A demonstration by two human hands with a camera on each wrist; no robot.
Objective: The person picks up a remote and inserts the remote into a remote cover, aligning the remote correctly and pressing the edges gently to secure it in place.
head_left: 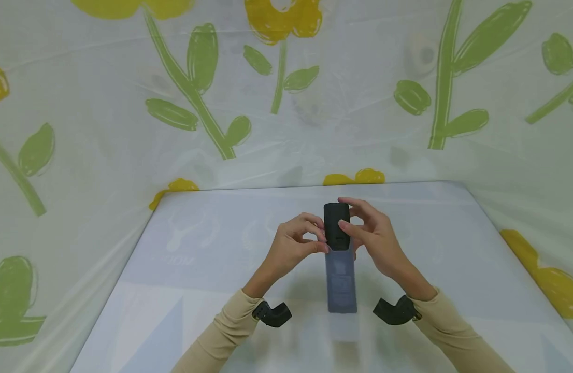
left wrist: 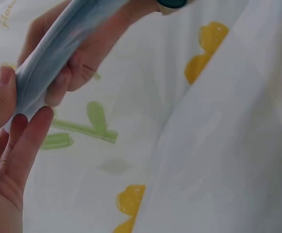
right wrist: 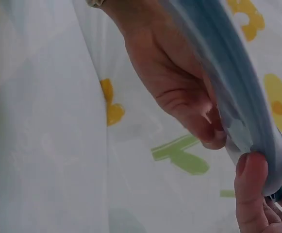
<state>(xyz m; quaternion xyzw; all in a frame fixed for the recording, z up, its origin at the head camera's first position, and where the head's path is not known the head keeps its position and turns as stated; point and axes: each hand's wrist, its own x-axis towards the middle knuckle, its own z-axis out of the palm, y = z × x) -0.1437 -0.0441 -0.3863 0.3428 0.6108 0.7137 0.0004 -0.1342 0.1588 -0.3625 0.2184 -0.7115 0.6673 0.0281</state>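
Nearest you, the bluish strip hangs above the counter, the black piece at its far end. With narrow grip, your left hand pinches the strip's edge; your right hand holds the black piece. Behind hangs a flower-printed curtain.

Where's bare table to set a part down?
Table: bare left of the left hand, out to the left edge; also right of the right hand, out to the right edge. Crowded mid-table, where both hands hold the black case and blue strip.
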